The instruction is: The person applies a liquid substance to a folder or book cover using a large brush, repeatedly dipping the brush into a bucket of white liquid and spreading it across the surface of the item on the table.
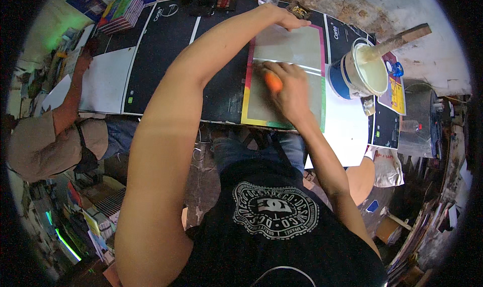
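A grey board panel (287,45), bordered by pink, yellow and green strips, lies on the black table covering. A thin white line crosses it. My left hand (289,20) reaches over to its far edge, fingers stretched out and resting there with nothing held. Closer to me, my right hand (291,88) is closed around an orange tool (273,82) pressed on the panel's near half. Motion blur hides the tool's working end, so its kind is unclear.
To the right stands a bucket of pale paste (347,75) with a flat wooden stick (402,41) in it. White sheets (347,131) lie below it. At far left are stacked books (121,15) and another person's hand (83,63) at a white sheet.
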`<state>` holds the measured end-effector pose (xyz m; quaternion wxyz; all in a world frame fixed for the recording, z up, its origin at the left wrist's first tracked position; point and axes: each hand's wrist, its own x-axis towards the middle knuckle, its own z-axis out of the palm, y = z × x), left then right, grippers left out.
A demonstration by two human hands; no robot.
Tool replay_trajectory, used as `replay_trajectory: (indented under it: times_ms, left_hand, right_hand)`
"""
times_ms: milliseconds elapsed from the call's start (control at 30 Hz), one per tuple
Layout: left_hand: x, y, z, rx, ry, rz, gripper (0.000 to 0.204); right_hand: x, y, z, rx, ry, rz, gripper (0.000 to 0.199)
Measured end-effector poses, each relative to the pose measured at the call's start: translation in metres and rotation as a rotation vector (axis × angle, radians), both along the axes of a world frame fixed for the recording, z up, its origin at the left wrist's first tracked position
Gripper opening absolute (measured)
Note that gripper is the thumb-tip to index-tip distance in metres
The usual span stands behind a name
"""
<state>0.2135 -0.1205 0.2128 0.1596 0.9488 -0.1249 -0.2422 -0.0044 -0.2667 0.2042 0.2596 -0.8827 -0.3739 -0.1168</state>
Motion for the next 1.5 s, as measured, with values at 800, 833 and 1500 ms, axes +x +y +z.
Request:
replay_trajectory:
  times_ms: [800,833,1500]
  left_hand:
    - [-0.001,-0.005,-0.012,0.018,-0.103,0.042,0.102]
    - [-0.004,-0.005,-0.011,0.045,-0.171,0.043,0.102]
    - [0.005,-0.01,-0.009,0.021,-0.074,0.047,0.1]
  right_hand:
    - [-0.047,-0.029,0.03,0.106,0.049,0.209,0.044]
    - [-0.041,-0.025,0.029,0.082,0.039,0.034,0.043]
    - [-0.088,-0.034,-0.025,-0.035,0.113,0.423,0.035]
